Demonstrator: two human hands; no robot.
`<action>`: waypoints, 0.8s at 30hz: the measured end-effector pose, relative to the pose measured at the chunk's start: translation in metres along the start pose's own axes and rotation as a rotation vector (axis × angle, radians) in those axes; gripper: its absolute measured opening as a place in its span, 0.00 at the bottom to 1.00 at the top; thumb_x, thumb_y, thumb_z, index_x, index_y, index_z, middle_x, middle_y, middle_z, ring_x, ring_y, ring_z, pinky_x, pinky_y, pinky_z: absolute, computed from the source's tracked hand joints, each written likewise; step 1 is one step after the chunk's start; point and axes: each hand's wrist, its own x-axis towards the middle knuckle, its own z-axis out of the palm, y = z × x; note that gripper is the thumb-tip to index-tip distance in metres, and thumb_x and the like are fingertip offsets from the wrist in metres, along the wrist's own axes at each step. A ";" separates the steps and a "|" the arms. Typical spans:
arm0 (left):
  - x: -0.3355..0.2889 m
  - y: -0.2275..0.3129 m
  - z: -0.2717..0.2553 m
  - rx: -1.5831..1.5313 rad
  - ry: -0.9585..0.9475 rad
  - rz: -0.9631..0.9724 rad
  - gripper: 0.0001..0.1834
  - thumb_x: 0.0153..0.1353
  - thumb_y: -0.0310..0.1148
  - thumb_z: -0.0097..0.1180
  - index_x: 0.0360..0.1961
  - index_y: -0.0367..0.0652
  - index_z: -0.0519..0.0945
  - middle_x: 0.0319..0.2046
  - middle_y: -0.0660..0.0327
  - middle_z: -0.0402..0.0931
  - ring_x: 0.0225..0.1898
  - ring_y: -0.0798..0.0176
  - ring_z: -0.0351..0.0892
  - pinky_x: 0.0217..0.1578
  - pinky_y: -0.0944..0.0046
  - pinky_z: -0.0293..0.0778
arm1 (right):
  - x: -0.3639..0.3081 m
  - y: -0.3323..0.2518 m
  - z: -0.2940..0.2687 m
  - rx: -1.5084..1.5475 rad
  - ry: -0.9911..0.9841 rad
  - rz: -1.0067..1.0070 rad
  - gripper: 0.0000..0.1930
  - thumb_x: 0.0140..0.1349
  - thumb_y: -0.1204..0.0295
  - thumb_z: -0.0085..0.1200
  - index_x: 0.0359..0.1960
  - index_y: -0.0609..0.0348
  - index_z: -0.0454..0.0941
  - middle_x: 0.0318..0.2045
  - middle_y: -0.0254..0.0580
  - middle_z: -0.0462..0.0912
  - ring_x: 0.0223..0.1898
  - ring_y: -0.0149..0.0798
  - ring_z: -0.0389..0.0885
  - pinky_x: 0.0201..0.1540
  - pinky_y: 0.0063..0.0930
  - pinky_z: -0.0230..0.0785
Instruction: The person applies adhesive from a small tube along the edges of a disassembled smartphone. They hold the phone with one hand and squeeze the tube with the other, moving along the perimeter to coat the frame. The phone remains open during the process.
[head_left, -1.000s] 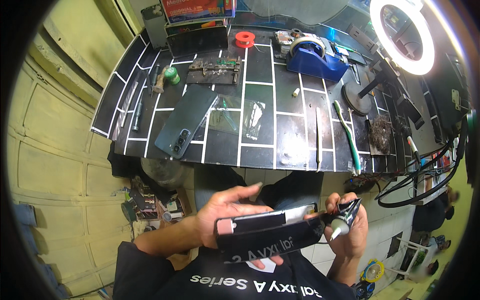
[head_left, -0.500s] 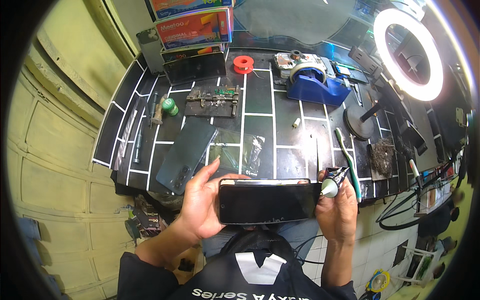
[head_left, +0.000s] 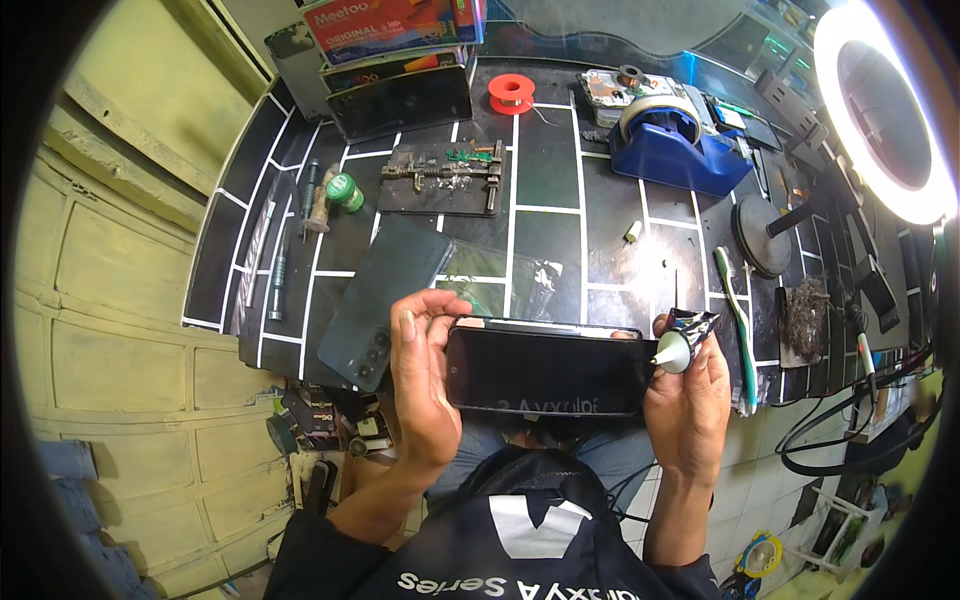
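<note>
A phone with a dark, glossy screen (head_left: 545, 372) is held lengthwise over my lap, just off the table's front edge. My left hand (head_left: 427, 395) grips its left end, fingers curled at the upper corner. At the other end, my right hand (head_left: 688, 425) steadies the phone and also holds a glue tube (head_left: 674, 350) with a pale cone nozzle pointing toward the phone. A thin pale strip shows along the phone's far edge. Left of it, a dark grey phone back cover (head_left: 378, 305) with camera rings lies on the table, partly over a clear plastic bag (head_left: 515, 285).
Behind stand a board holder (head_left: 443, 178), a green-lidded jar (head_left: 344, 192), a red wire spool (head_left: 511, 94) and a blue tape dispenser (head_left: 680, 155). On the right are a toothbrush (head_left: 738, 325), a wire-wool pad (head_left: 804, 315) and a lit ring lamp (head_left: 835, 110). Screwdrivers (head_left: 277, 280) lie left.
The view has shifted, so table items appear higher and further right. My left fingers have curled over the phone's upper left corner. The right hand keeps the tube in its grip.
</note>
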 end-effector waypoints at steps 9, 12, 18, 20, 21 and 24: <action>-0.007 -0.014 0.007 -0.016 -0.005 0.174 0.31 0.76 0.52 0.29 0.59 0.30 0.59 0.48 0.47 0.68 0.51 0.58 0.73 0.56 0.61 0.66 | 0.002 0.000 0.007 -0.076 -0.015 -0.052 0.18 0.73 0.65 0.50 0.57 0.65 0.68 0.49 0.45 0.82 0.54 0.46 0.81 0.61 0.37 0.67; -0.008 -0.016 0.005 0.080 -0.018 0.229 0.31 0.76 0.50 0.32 0.58 0.26 0.59 0.49 0.44 0.67 0.48 0.57 0.75 0.55 0.59 0.68 | 0.001 -0.001 0.006 -0.099 -0.030 -0.048 0.18 0.73 0.66 0.51 0.57 0.65 0.69 0.48 0.44 0.82 0.54 0.44 0.81 0.60 0.35 0.67; -0.010 -0.018 0.001 0.327 -0.056 0.276 0.29 0.77 0.47 0.28 0.58 0.26 0.60 0.50 0.43 0.67 0.49 0.53 0.76 0.55 0.56 0.68 | 0.001 0.002 0.002 -0.120 -0.016 -0.066 0.17 0.72 0.67 0.52 0.56 0.64 0.69 0.45 0.41 0.81 0.53 0.42 0.81 0.59 0.32 0.68; -0.010 -0.018 0.001 0.330 -0.067 0.300 0.28 0.78 0.46 0.27 0.57 0.25 0.61 0.51 0.43 0.67 0.50 0.53 0.76 0.55 0.55 0.68 | 0.001 0.004 -0.002 -0.108 -0.005 -0.061 0.16 0.72 0.67 0.52 0.55 0.64 0.69 0.45 0.42 0.82 0.53 0.43 0.81 0.59 0.33 0.68; -0.010 -0.017 0.000 0.332 -0.072 0.312 0.28 0.78 0.45 0.27 0.57 0.25 0.61 0.51 0.43 0.67 0.50 0.52 0.76 0.55 0.55 0.68 | 0.001 0.005 -0.004 -0.102 0.000 -0.057 0.16 0.72 0.67 0.52 0.55 0.64 0.69 0.45 0.42 0.82 0.53 0.43 0.81 0.59 0.33 0.68; -0.014 -0.009 0.001 0.185 -0.060 0.204 0.27 0.78 0.45 0.28 0.56 0.27 0.64 0.52 0.44 0.68 0.52 0.52 0.76 0.57 0.55 0.67 | 0.000 0.003 0.003 -0.109 -0.026 -0.051 0.16 0.72 0.67 0.52 0.55 0.65 0.69 0.45 0.43 0.82 0.52 0.44 0.82 0.59 0.35 0.69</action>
